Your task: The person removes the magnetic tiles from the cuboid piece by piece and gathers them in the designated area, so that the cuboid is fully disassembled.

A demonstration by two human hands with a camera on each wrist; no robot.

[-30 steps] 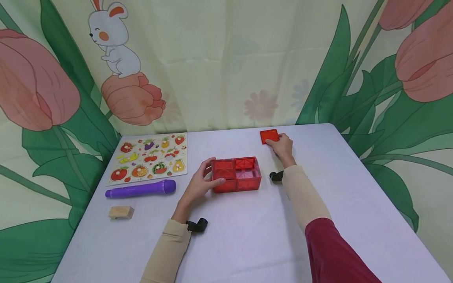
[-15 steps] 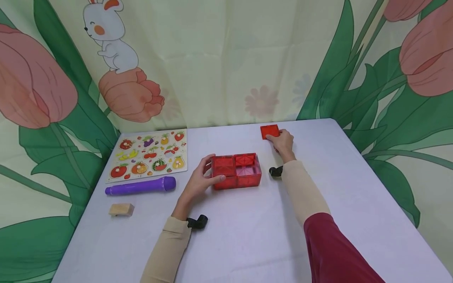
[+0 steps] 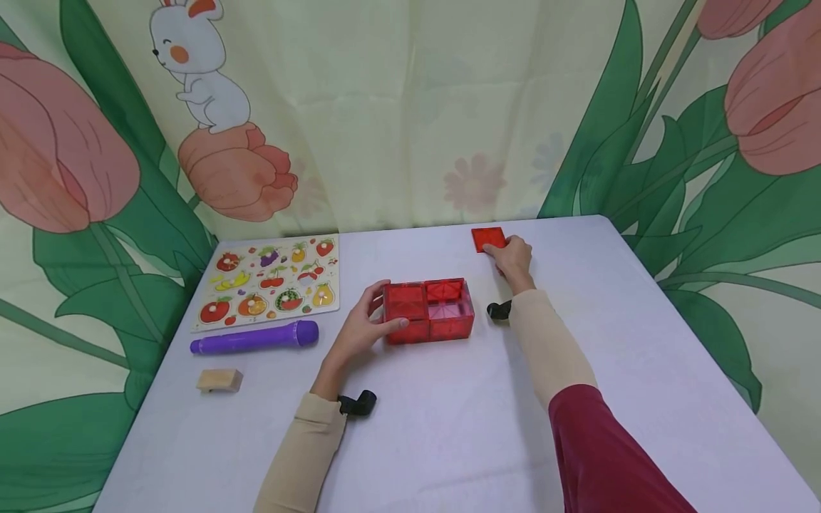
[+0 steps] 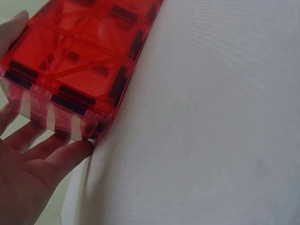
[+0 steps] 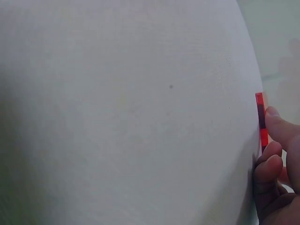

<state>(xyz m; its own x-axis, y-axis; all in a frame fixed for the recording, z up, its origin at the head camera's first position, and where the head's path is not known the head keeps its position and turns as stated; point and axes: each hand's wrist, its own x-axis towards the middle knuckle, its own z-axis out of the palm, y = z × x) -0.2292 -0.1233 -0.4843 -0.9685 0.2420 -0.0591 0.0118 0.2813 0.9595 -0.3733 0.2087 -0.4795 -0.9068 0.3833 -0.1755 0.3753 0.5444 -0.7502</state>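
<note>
Right wrist view: red tile [image 5: 262, 120] edge-on, dark-banded; head view: its top.

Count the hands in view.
2: the left hand grips the left end of the red box; the right hand pinches the red tile near the far edge of the table.

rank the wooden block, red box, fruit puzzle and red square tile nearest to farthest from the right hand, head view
1. Red square tile, in the right hand
2. Red box, centre, held by the left hand
3. Fruit puzzle, back left
4. Wooden block, front left
</note>
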